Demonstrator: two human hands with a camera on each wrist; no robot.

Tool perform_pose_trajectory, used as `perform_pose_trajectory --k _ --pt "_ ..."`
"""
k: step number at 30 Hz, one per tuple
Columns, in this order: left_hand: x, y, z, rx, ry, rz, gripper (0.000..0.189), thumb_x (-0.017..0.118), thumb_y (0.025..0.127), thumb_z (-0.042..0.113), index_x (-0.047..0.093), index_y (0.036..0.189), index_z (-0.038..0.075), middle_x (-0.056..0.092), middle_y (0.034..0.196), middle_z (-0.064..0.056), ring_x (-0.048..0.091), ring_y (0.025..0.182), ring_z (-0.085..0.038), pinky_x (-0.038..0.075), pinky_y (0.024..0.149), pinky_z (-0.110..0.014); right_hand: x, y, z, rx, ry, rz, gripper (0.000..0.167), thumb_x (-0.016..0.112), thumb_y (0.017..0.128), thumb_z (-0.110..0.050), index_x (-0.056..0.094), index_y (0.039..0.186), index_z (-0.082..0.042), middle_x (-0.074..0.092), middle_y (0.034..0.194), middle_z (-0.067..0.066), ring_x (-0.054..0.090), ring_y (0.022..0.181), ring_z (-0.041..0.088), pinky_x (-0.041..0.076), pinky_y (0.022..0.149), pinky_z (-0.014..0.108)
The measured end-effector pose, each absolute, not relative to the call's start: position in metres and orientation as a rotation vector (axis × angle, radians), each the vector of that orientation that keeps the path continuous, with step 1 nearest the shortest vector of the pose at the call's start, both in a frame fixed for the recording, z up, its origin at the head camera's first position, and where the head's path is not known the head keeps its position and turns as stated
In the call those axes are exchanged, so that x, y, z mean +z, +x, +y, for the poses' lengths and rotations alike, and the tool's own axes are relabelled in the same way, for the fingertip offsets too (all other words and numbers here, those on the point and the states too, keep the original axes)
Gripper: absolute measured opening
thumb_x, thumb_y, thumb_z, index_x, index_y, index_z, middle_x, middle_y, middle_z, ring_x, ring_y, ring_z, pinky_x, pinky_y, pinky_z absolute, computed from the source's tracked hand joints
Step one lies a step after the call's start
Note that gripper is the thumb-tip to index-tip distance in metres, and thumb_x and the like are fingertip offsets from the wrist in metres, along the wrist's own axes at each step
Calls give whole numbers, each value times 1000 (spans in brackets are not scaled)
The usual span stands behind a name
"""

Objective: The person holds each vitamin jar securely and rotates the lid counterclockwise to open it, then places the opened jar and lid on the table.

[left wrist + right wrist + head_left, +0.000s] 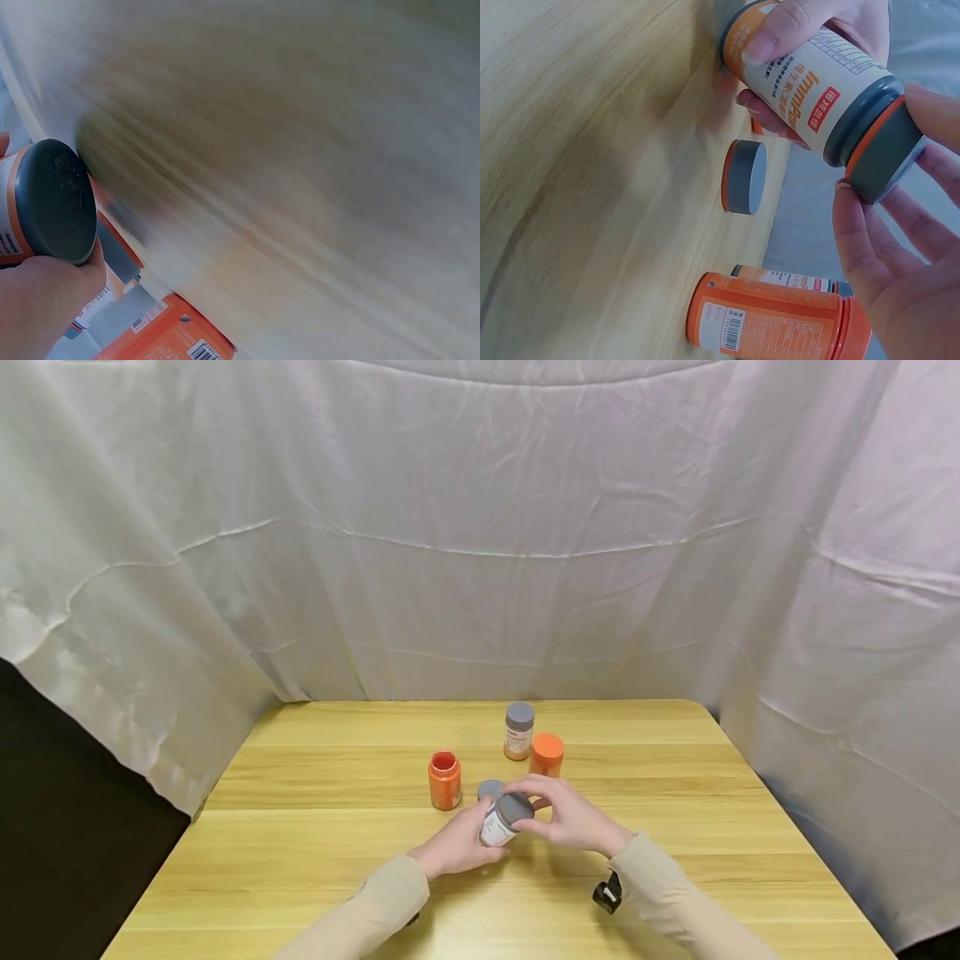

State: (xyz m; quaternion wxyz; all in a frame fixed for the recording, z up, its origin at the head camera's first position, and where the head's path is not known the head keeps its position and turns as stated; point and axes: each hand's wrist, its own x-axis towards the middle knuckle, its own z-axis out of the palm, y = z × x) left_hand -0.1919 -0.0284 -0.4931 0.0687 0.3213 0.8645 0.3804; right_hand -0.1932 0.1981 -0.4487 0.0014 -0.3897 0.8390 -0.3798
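My left hand (461, 842) grips a white-labelled supplement bottle (496, 828) round its body, tilted above the table. In the right wrist view, orange and red print shows on the bottle (799, 94). Its dark grey lid (885, 154) sits at the mouth, with an orange rim showing. The fingertips and thumb of my right hand (566, 814) pinch that lid; how tightly it is seated I cannot tell. In the left wrist view the bottle's dark base (56, 201) faces the camera. A separate grey lid (744, 177) lies on the table just behind the hands.
On the wooden table (300, 860), a lidless orange bottle (445, 783) stands left of the hands. Behind them are an orange bottle with an orange lid (547, 750) and a grey-lidded bottle (519, 732). A pale curtain (480, 610) surrounds the table's back and sides.
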Motion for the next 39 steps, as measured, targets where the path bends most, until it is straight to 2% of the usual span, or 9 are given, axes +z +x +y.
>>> perform_pose_trajectory --k 8,15,19,22,28,34,39 --pt "-493 -192 -29 1136 981 2607 57 81 83 19 51 130 8 66 117 -5 64 106 -15 52 96 -30 -448 -195 200 -1186 -1285 2594 45 75 88 -8 60 131 -3 64 133 16 64 119 32 59 91 37" --pt "-493 -192 -28 1139 984 2607 56 80 83 19 51 130 8 67 118 -6 64 107 -16 52 97 -31 -446 -195 201 -1185 -1304 2562 52 76 82 4 62 130 -10 62 135 19 62 122 34 57 96 39" --pt "-493 -192 -28 1132 981 2603 57 80 84 19 50 131 8 66 119 -6 65 108 -16 52 97 -31 -444 -193 201 -1191 -1298 2549 55 75 80 10 62 129 -10 61 136 21 61 124 36 57 97 40" --pt "-493 -192 -27 1125 986 2607 57 80 83 19 50 131 9 66 119 -6 64 108 -16 52 97 -30 -445 -193 199 -1215 -1291 2552 49 76 82 5 64 127 -10 62 135 21 62 122 35 57 96 41" --pt "-493 -192 -28 1126 1014 2606 55 80 83 17 51 129 9 66 114 -4 63 103 -11 52 93 -27 -450 -191 192 -1303 -1234 2638 29 76 91 -19 68 118 -11 70 123 15 68 110 26 58 91 42" --pt "-493 -191 -27 1127 1021 2607 55 79 83 15 51 130 8 67 118 -5 64 107 -14 52 97 -30 -447 -186 179 -1391 -1051 2738 30 73 93 -23 69 117 -5 73 116 15 70 103 23 59 87 37" --pt "-494 -191 -26 1106 1009 2605 63 79 83 14 48 138 9 66 124 -6 63 112 -15 51 102 -32 -446 -184 169 -1457 -858 2816 27 76 91 -25 70 112 -10 75 109 14 71 96 18 57 83 29"
